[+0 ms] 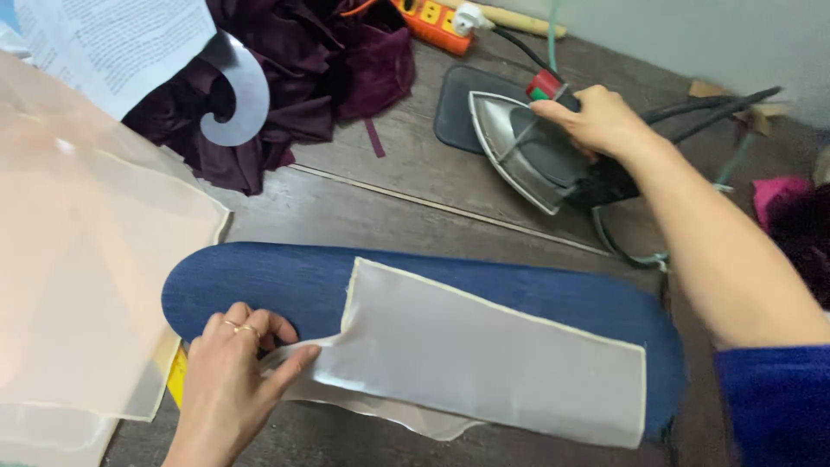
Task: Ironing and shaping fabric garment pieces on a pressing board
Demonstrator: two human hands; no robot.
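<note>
Pressing work is laid out on a dark wooden surface [406,186]: a sheer pale fabric strip [493,355] lies lengthwise across a blue padded pressing board [285,281], its near edge hanging off the board's front. The left hand [233,372] pinches the strip's left corner between thumb and fingers, holding it taut against the board. The right hand [596,117] is closed around the handle of an iron [527,156], which is tilted with its soleplate showing, over a dark rest pad [458,108] well apart from the strip. Good pressing here, I judge, calls for keeping the corner flat and wrinkle-free, fingers clear of the soleplate, and the cord [718,108] kept off the fabric. Purple cloth [303,78] is heaped behind
</note>
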